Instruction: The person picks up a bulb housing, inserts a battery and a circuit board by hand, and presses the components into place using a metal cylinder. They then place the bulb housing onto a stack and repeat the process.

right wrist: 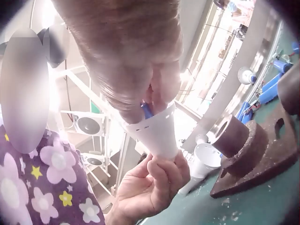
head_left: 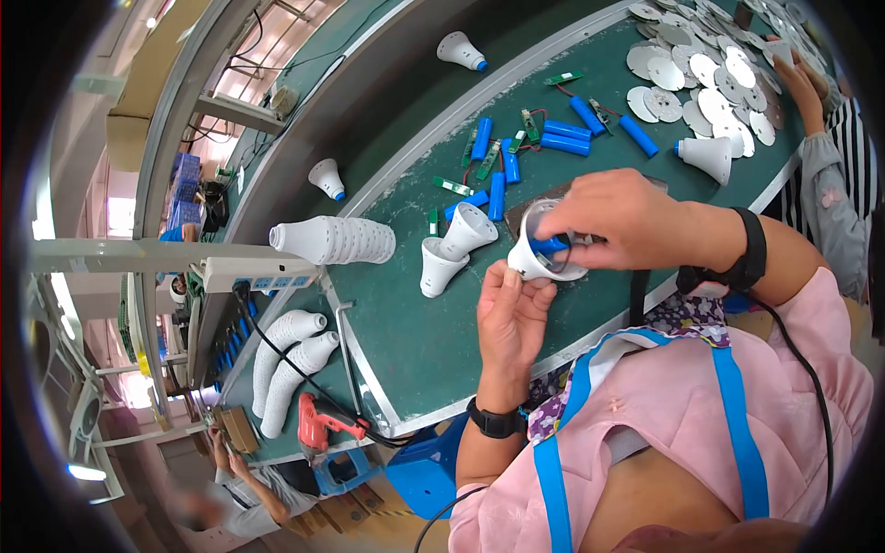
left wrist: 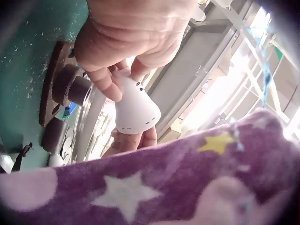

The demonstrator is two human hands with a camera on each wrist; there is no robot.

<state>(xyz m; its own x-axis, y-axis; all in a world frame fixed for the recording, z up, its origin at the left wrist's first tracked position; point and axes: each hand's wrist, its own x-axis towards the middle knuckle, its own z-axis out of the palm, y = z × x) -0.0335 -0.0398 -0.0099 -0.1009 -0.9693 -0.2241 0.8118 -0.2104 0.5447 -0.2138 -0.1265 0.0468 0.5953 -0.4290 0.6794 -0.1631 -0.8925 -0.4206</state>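
A white cone-shaped housing (left wrist: 136, 105) is pinched at its narrow end by the left hand (head_left: 513, 323), thumb on one side and fingers on the other. The right hand (head_left: 622, 221) is at the wide mouth, its fingers reaching inside around a blue cylinder (head_left: 550, 245). In the right wrist view part of the blue cylinder (right wrist: 146, 110) shows between the right fingers, just inside the rim of the housing (right wrist: 157, 136); its lower end is hidden. Small slots show along the housing's rim in the left wrist view.
Blue cylinders with green boards (head_left: 565, 143) lie beyond the hands. Two white housings (head_left: 468, 230) stand left of them, near a nested stack (head_left: 346, 241). Flat discs (head_left: 728, 83) pile up at far right. A brown metal fixture (right wrist: 255, 150) sits beside the hands; a red tool (head_left: 323, 422) lies lower left.
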